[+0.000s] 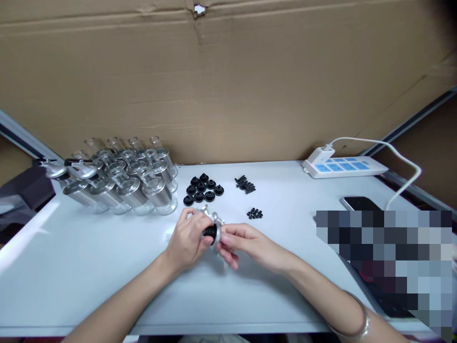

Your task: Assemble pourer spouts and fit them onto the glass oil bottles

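Observation:
Near the middle of the table, my left hand (189, 238) is closed around a black ribbed stopper (210, 232). A round silver cap (218, 234) sits against the stopper's right side. My right hand (243, 242) pinches that cap's edge, with its lower fingers partly curled beneath. More silver metal parts (214, 217) show just behind the fingers; their exact shape is hard to make out. Beyond my hands lie several black round stoppers (201, 187) in a cluster. Short black strips (245, 184) and tiny black pieces (254, 213) are grouped to their right.
Several glass bottles with silver bands (157, 190) stand in rows at the back left, two with silver tops (82, 169). A white power strip (344, 166) with a cable lies at the back right, near a phone (362, 204). Cardboard (243, 95) walls the back.

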`<control>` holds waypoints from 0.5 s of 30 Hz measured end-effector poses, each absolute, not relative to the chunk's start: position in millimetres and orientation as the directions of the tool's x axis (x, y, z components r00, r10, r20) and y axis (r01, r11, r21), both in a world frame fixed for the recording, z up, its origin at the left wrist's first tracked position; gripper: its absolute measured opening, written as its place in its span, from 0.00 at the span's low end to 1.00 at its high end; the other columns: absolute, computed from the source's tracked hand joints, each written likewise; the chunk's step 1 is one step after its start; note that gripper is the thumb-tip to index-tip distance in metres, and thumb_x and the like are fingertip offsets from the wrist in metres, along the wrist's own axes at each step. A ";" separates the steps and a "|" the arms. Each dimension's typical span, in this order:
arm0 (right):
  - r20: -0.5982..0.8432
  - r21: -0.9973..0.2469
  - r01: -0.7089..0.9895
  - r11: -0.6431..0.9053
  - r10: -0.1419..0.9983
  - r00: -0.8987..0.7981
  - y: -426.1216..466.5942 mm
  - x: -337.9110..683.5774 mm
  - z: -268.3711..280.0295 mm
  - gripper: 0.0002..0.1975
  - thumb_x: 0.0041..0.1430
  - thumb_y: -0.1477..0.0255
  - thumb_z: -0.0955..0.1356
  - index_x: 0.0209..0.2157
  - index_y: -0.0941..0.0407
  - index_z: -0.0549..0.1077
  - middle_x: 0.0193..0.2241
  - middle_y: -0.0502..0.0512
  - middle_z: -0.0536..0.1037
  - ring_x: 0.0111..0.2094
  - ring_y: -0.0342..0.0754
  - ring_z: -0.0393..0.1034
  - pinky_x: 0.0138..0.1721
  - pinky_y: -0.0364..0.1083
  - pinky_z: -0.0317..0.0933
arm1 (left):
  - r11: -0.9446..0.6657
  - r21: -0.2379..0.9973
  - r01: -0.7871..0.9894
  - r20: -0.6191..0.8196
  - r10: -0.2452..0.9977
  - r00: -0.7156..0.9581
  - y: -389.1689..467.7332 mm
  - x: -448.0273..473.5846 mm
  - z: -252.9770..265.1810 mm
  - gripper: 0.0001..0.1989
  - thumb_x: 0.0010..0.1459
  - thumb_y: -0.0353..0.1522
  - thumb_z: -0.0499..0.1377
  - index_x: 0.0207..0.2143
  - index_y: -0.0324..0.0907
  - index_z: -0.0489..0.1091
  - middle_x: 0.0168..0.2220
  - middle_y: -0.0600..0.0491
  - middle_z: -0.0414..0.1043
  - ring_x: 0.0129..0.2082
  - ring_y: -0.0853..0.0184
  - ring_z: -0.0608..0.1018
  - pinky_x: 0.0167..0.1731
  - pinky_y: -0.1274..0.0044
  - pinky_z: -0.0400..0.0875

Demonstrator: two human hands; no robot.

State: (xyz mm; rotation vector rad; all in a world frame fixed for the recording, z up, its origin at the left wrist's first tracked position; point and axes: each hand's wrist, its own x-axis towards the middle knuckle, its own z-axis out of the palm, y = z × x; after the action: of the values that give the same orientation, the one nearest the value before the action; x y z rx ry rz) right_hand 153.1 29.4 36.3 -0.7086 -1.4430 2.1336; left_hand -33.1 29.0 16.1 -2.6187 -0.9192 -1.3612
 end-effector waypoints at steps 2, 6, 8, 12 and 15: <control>-0.194 -0.907 -0.107 -0.407 0.631 -0.751 29.1 154.2 38.1 0.19 0.54 0.57 0.69 0.28 0.60 0.68 0.20 0.47 0.68 0.18 0.37 0.61 0.23 0.41 0.51 | -0.841 0.185 0.509 0.748 0.457 0.482 30.1 -32.8 17.3 0.14 0.68 0.37 0.37 0.42 0.43 0.59 0.29 0.52 0.71 0.27 0.67 0.72 0.36 0.71 0.63; -0.298 -0.798 -0.169 -0.578 0.623 -0.723 31.9 158.5 41.6 0.18 0.50 0.61 0.72 0.23 0.60 0.65 0.17 0.43 0.62 0.16 0.33 0.51 0.16 0.37 0.44 | -0.856 0.103 0.506 0.715 0.417 0.560 30.9 -29.4 21.4 0.15 0.68 0.40 0.37 0.39 0.42 0.58 0.28 0.52 0.70 0.26 0.67 0.71 0.35 0.72 0.64; -0.344 -0.726 -0.151 -0.671 0.544 -0.766 33.2 159.3 42.3 0.19 0.49 0.62 0.73 0.21 0.60 0.63 0.17 0.42 0.59 0.16 0.31 0.45 0.14 0.36 0.37 | -0.859 0.051 0.510 0.721 0.385 0.576 30.2 -28.5 25.6 0.17 0.68 0.40 0.37 0.35 0.42 0.58 0.24 0.54 0.68 0.23 0.68 0.68 0.33 0.73 0.63; -0.308 -0.687 -0.117 -0.717 0.434 -0.847 30.2 152.3 41.8 0.18 0.49 0.62 0.73 0.22 0.61 0.66 0.13 0.38 0.54 0.14 0.31 0.39 0.13 0.36 0.31 | -0.839 -0.106 0.534 0.765 0.275 0.583 29.6 -33.4 37.7 0.19 0.67 0.36 0.38 0.26 0.43 0.57 0.16 0.59 0.59 0.16 0.70 0.60 0.28 0.72 0.54; -0.244 -0.722 -0.192 -0.665 0.504 -0.828 24.6 143.9 41.5 0.18 0.51 0.60 0.72 0.23 0.60 0.66 0.12 0.38 0.53 0.14 0.32 0.39 0.13 0.36 0.33 | -0.816 -0.129 0.563 0.795 0.255 0.551 31.4 -38.4 44.5 0.20 0.66 0.35 0.38 0.22 0.43 0.57 0.15 0.59 0.55 0.15 0.71 0.56 0.27 0.71 0.50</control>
State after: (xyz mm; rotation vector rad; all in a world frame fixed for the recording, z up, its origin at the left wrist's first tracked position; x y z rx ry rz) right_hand 143.9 24.6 41.5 -0.6088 -1.0062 2.4818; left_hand -38.4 31.4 44.5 -2.4203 -0.6688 -1.1534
